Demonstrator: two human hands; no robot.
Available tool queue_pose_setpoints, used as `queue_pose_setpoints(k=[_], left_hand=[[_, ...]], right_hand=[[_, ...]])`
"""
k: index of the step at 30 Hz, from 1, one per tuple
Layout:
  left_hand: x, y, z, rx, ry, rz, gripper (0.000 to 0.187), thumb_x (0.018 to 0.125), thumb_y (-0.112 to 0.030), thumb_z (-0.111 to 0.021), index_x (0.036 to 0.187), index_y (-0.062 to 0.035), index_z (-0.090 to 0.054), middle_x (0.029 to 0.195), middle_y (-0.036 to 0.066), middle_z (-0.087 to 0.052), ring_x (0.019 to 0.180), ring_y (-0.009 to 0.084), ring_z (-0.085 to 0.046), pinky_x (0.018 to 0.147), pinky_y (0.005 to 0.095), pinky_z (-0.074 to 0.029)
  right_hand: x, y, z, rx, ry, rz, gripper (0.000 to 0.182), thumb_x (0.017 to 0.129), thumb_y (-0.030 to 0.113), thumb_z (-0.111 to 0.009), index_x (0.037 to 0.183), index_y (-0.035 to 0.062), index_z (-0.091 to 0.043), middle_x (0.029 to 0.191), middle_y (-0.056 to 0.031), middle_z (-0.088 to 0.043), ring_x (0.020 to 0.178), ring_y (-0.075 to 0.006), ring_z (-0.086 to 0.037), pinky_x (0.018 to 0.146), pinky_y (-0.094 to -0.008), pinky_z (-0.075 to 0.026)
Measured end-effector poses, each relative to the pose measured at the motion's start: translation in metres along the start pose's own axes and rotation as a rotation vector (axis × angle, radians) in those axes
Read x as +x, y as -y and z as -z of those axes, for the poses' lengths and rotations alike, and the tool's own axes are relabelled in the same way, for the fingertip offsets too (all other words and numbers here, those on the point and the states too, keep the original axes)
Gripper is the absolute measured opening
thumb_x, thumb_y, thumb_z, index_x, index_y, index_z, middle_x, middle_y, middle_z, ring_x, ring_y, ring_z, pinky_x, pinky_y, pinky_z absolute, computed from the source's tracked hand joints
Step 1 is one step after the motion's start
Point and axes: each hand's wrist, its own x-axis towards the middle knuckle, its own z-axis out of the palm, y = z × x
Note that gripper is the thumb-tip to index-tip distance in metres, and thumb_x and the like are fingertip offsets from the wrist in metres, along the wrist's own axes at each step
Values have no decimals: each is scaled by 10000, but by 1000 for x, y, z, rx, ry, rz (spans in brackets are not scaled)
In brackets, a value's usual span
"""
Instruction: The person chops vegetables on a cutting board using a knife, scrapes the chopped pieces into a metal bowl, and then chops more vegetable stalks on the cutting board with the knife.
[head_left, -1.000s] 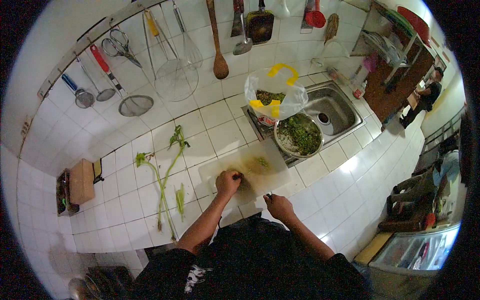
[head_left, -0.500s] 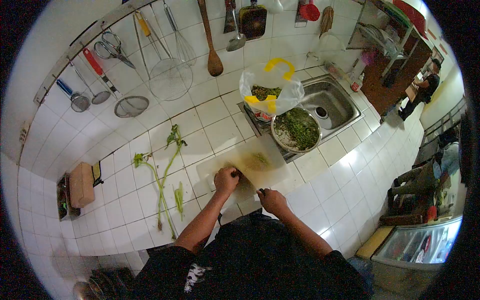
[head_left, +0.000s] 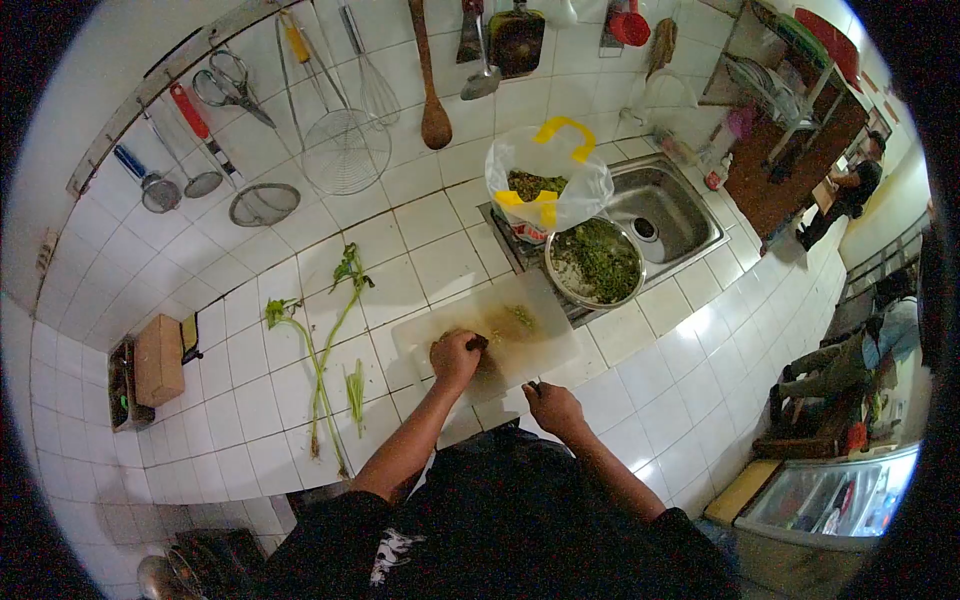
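Observation:
My left hand point(head_left: 456, 359) is closed over the left part of a pale cutting board point(head_left: 415, 335), around a small dark item I cannot make out. Just off the board's lower right edge, my right hand point(head_left: 553, 408) is closed on a dark handle point(head_left: 535, 387); the rest of that tool is hard to see. Chopped green bits point(head_left: 521, 316) lie at the board's upper right. Left of the board are long green stalks with leaves point(head_left: 327, 370) and a small bunch of cut stems point(head_left: 355, 398). A metal bowl of chopped greens point(head_left: 596, 262) stands beyond the board.
Behind the bowl are a plastic bag with yellow handles point(head_left: 540, 185) and a steel sink point(head_left: 690, 232). Utensils such as a wooden spoon point(head_left: 435, 122) hang on the wall. A brown box point(head_left: 157, 362) sits at left. Two people are at the right, apart from my hands.
The view has shifted slightly. My right hand has moved a little to the right and down, while my left hand stays closed over the board.

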Motion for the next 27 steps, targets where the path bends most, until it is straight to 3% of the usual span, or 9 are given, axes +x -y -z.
queue_pose_setpoints(k=[3,10,12,22,27], left_hand=[[-1,6,-5,-16,-9,-65,224,672,-180,-729,888,-122,-728,902,52,-676,911,274,-627,774,434,-468],[-5,-1,2,11,-31,-94,224,685,-203,-738,901,-143,-740,923,51,-679,930,266,-622,804,423,-479],[-4,-2,5,38,97,47,236,684,-207,-738,912,-147,-742,949,60,-684,948,270,-622,814,427,-486],[-3,2,1,-10,56,32,235,677,-190,-729,904,-132,-739,945,84,-699,939,291,-633,841,424,-494],[-4,0,4,-5,10,42,218,663,-194,-743,868,-120,-734,915,72,-697,871,290,-649,795,427,-517]], right_hand=[[2,-1,-8,58,-36,41,526,983,453,-387,996,-5,-646,921,-275,-658,884,-472,-620,801,-545,-489],[25,1,-11,21,-63,78,511,980,467,-397,969,20,-644,908,-233,-676,872,-437,-644,752,-529,-511],[25,0,-9,29,-43,49,519,982,454,-394,999,4,-652,920,-268,-661,889,-460,-625,797,-538,-493],[5,4,3,34,21,58,509,981,448,-399,1029,8,-651,935,-286,-654,894,-456,-628,813,-538,-490],[26,-4,-15,51,-96,121,550,986,487,-363,979,20,-652,916,-244,-672,874,-437,-644,766,-538,-506]])
